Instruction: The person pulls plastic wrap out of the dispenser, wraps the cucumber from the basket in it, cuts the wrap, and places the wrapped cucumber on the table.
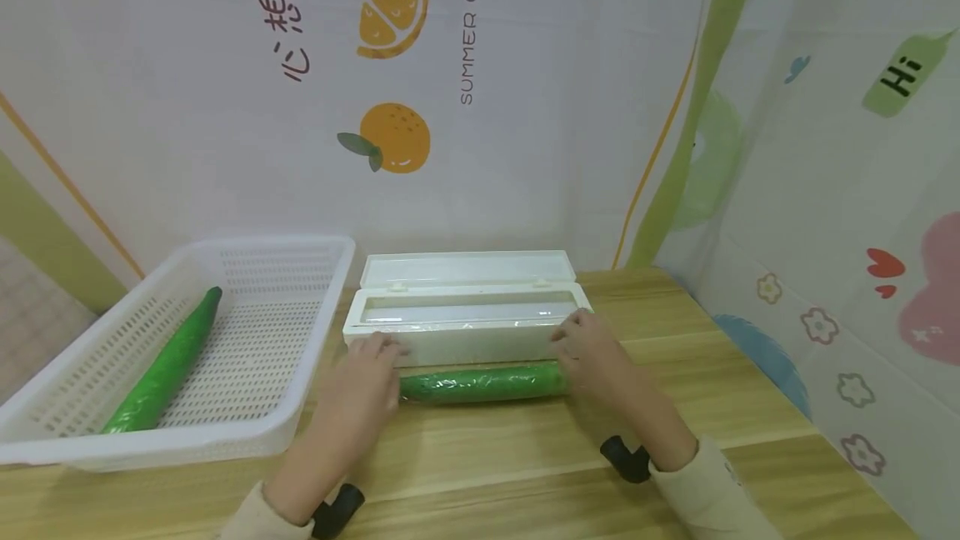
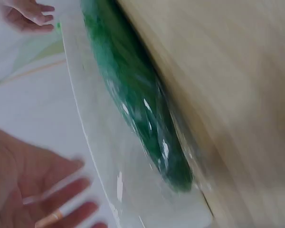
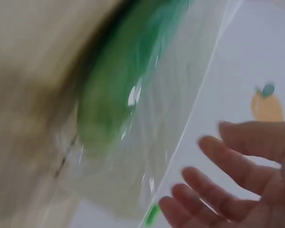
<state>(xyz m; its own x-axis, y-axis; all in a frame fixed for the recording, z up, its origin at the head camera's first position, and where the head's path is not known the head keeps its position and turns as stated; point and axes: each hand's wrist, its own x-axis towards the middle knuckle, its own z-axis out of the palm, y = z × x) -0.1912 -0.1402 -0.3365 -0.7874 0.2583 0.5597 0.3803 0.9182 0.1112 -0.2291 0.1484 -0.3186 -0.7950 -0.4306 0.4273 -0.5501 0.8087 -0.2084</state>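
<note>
On the surface point(image 1: 487, 465), left end: you've got a white basket point(image 1: 225, 444), with a spare cucumber point(image 1: 168, 361) inside slanting from the front rim toward the back, dark tip away from you. Next, your left hand point(image 1: 360, 390) is at the box's front left corner, fingers spread and slightly bent, gripping nothing; can't tell whether they touch the box or the film. From those fingers, the filmed cucumber point(image 1: 480, 384) lies to the right and nearer you. It's on the surface along the front of the white box point(image 1: 465, 346), which sits toward the back edge with its lid point(image 1: 468, 269) up. Long axis runs left-right, roughly parallel to box and back edge: darker end points at your left hand, paler end at your right. Clear film point(image 3: 111, 175) covers it and extends past the paler end; can't tell if it goes fully round. Your right hand point(image 1: 596, 352) is by the box's front right corner, fingers parted and loosely bent, no hold on anything; cucumber lies left and nearer you. Neither hand is clearly closer.
</note>
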